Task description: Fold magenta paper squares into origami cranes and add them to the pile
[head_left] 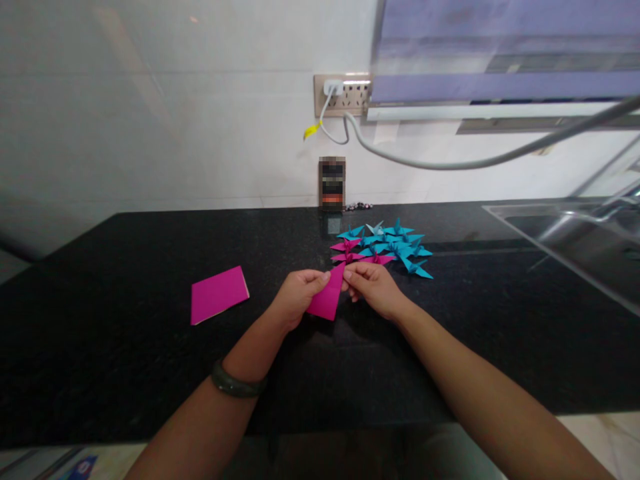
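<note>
Between my two hands is a piece of pink origami paper (327,300), folded to a point at its top. My left hand (303,290) is closed on its left side, thumb on top. With thumb and fingers my right hand (373,287) pinches the upper right corner. Just beyond the hands lies a group of folded paper cranes (400,248), most of them blue and a few pink. A flat stack of pink paper (220,295) rests to the left, apart from my hands.
Everything lies on a black countertop (140,373). A phone (332,183), blurred on its screen, leans against the wall at the back. Above it a cable (425,162) runs from a wall socket (345,95) to the right. A sink (590,247) is set in at the right.
</note>
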### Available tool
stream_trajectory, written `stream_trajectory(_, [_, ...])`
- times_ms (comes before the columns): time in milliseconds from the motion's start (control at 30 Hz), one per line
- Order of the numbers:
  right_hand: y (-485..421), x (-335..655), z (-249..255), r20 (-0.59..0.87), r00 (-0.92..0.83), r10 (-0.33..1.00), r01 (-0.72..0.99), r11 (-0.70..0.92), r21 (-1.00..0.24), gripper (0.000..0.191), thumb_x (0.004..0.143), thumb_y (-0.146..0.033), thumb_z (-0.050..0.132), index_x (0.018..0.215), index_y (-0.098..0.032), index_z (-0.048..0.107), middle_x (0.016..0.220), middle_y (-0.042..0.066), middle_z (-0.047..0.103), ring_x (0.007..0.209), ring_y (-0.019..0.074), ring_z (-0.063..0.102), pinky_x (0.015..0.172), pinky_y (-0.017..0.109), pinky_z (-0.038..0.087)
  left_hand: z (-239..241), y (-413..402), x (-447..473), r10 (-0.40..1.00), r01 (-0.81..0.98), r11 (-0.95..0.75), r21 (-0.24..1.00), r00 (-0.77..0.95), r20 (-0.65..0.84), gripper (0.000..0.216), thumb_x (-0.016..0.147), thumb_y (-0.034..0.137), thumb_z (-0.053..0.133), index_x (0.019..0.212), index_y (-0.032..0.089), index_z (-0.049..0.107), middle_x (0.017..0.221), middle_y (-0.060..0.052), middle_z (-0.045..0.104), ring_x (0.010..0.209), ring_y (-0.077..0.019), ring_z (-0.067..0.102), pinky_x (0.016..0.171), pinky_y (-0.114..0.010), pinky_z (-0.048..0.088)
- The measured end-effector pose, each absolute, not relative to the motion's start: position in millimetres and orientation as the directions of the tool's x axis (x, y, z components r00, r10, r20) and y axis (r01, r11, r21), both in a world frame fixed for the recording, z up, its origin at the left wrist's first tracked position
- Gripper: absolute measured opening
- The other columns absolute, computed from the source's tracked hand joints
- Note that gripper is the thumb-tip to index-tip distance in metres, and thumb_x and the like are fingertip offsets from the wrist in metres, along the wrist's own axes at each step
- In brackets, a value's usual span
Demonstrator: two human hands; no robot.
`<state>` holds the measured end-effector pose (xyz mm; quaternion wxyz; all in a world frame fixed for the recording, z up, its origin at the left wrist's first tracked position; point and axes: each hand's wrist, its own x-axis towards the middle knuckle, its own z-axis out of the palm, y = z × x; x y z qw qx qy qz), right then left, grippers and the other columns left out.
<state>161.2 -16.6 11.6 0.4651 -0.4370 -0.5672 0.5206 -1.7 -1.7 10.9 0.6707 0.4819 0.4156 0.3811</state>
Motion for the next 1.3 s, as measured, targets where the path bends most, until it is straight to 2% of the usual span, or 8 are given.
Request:
stream_trajectory(200, [-16.0,160.6,11.8,0.074,-0.178,0.981,0.055,0.085,-0.995,0.020,0.074,-0.032,0.054,0.067,-0.014,0.056,0.057,-0.002,0.056,0.043,0.0045,0.044,0.042,0.018,0.038,13.1,-3.3,-1.5,0.903,-0.075,0.239,0.968,0.384,-0.193,0.034,0.068,0.045,0.062,0.072,0.011,0.067,0.056,-0.002,0.063,0.044,-0.0076,0.048,0.044,-0.020,0.032])
stream_trajectory(400, [-14.9,159.9,12.0,0.114,-0.137,0.984,0.070,0.125,-0.990,0.016,0.071,-0.028,0.055,0.079,-0.014,0.058,0.059,-0.003,0.056,0.041,0.0046,0.044,0.041,0.018,0.037,13.2,-3.3,-1.5,0.923,-0.005,0.218,0.976,0.325,-0.205,0.029,0.061,0.039,0.068,0.071,0.012,0.067,0.056,-0.001,0.063,0.044,-0.0080,0.048,0.045,-0.020,0.033])
stream_trajectory(600, [-15.5,159.8,11.5,0.130,-0.147,0.981,0.051,0.139,-0.989,0.017,0.074,-0.030,0.053,0.079,-0.015,0.057,0.057,-0.004,0.055,0.041,0.0049,0.044,0.041,0.019,0.037,14.1,-3.7,-1.6,0.924,0.028,0.210,0.977,0.322,-0.208,0.027,0.062,0.039,0.067,0.068,0.012,0.065,0.055,-0.001,0.062,0.044,-0.0082,0.048,0.045,-0.020,0.033])
stream_trajectory(867, [-14.8,158.6,7.6,0.113,-0.153,0.982,-0.041,0.108,-0.993,0.019,0.075,-0.034,0.053,0.077,-0.015,0.055,0.055,-0.004,0.053,0.041,0.0055,0.044,0.040,0.019,0.038,15.8,-4.3,-2.1,0.945,0.071,0.119,0.990,0.300,-0.135,0.026,0.062,0.038,0.066,0.067,0.012,0.065,0.054,0.000,0.061,0.045,-0.0086,0.048,0.046,-0.021,0.034])
stream_trajectory(1067, [-15.1,158.7,9.8,0.106,-0.132,0.986,-0.047,0.101,-0.994,0.018,0.073,-0.032,0.055,0.077,-0.015,0.056,0.055,-0.004,0.052,0.040,0.0048,0.043,0.039,0.019,0.038,14.5,-4.6,-0.9,0.951,0.100,0.083,0.992,0.290,-0.109,0.028,0.062,0.040,0.065,0.067,0.012,0.065,0.055,-0.001,0.061,0.046,-0.0097,0.049,0.047,-0.022,0.035])
stream_trajectory(1200, [-15.2,158.5,11.7,0.059,-0.142,0.988,-0.101,0.045,-0.994,0.019,0.072,-0.033,0.054,0.078,-0.015,0.058,0.055,-0.004,0.053,0.041,0.0057,0.045,0.040,0.020,0.040,10.9,-3.3,-0.1,0.967,0.183,-0.020,0.983,0.252,-0.028,0.028,0.065,0.040,0.062,0.068,0.013,0.066,0.056,-0.001,0.061,0.047,-0.0106,0.049,0.046,-0.022,0.035])
stream_trajectory(1300, [-16.0,157.4,13.2,0.054,-0.130,0.990,-0.079,0.044,-0.996,0.024,0.072,-0.038,0.055,0.078,-0.015,0.058,0.056,-0.003,0.053,0.042,0.0057,0.045,0.040,0.020,0.041,10.8,-2.9,0.3,0.973,0.264,-0.112,0.958,0.225,0.052,0.027,0.067,0.039,0.060,0.069,0.013,0.067,0.058,-0.002,0.062,0.049,-0.0114,0.050,0.047,-0.022,0.035])
